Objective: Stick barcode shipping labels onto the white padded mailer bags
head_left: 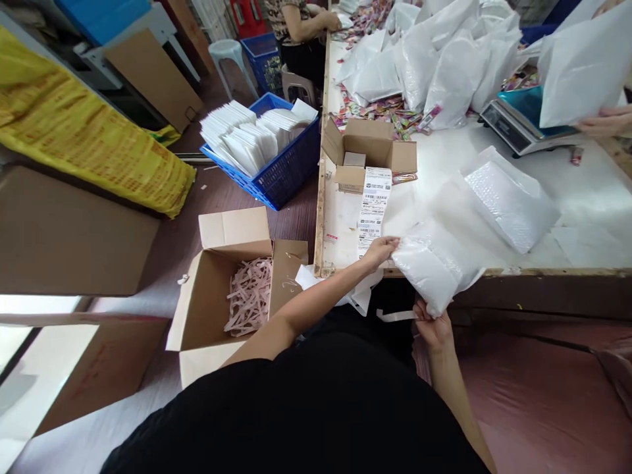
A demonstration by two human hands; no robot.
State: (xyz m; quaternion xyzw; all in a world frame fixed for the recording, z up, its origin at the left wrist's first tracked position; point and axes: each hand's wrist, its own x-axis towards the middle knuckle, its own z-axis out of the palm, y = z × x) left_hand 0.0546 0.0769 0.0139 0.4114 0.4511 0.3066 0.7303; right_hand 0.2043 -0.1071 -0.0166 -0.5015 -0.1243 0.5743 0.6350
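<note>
A puffy white bubble mailer [434,263] lies across the table's front edge, its near end sticking out towards me. My left hand [382,253] pinches its left corner between thumb and fingers. At the near corner, my right hand [434,326] is closed on the mailer. A narrow white strip [397,316] sticks out leftward from the right hand; it looks like a peel-off liner. Under my left hand runs a strip of printed shipping labels [372,210], coming from a small open carton [368,141]. Another filled bubble mailer [511,197] lies farther right on the table.
White bags [444,66] stand among colourful small packets at the back. A scale [523,122] is on the right, near another person's hand [607,122]. Left of the table are a blue basket [286,168] of flat mailers and an open carton [207,296] with pinkish strips.
</note>
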